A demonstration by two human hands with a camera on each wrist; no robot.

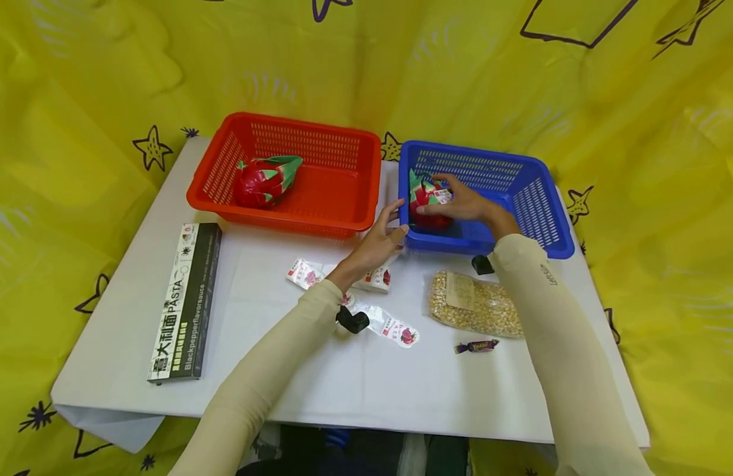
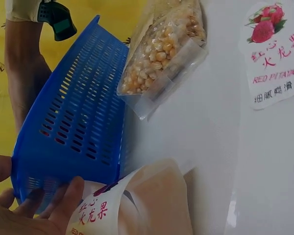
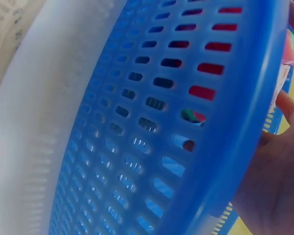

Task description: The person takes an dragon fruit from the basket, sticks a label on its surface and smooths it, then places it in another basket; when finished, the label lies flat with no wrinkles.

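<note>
My right hand [image 1: 461, 200] is inside the blue basket [image 1: 488, 246] at its left end. Its fingers and thumb are curled round a red dragon fruit [image 1: 422, 196] with green scales. A small white label [image 1: 442, 196] shows on that fruit. At the basket's left side my left hand [image 1: 375, 246] rests with spread fingertips touching the rim and wall; the left wrist view shows these fingers [image 2: 68, 198] by the basket's corner. Close below the left hand lies a roll of dragon-fruit stickers [image 2: 152, 196], its printed strip [image 1: 398, 332] trailing over the table.
Left of the blue basket stands a red basket [image 1: 336, 218] holding another dragon fruit [image 1: 262, 185]. A black-and-white pasta box [image 1: 186, 301] lies on the table's left side. Near the right forearm are a bag of corn kernels [image 1: 473, 307] and a wrapped candy [image 1: 476, 346].
</note>
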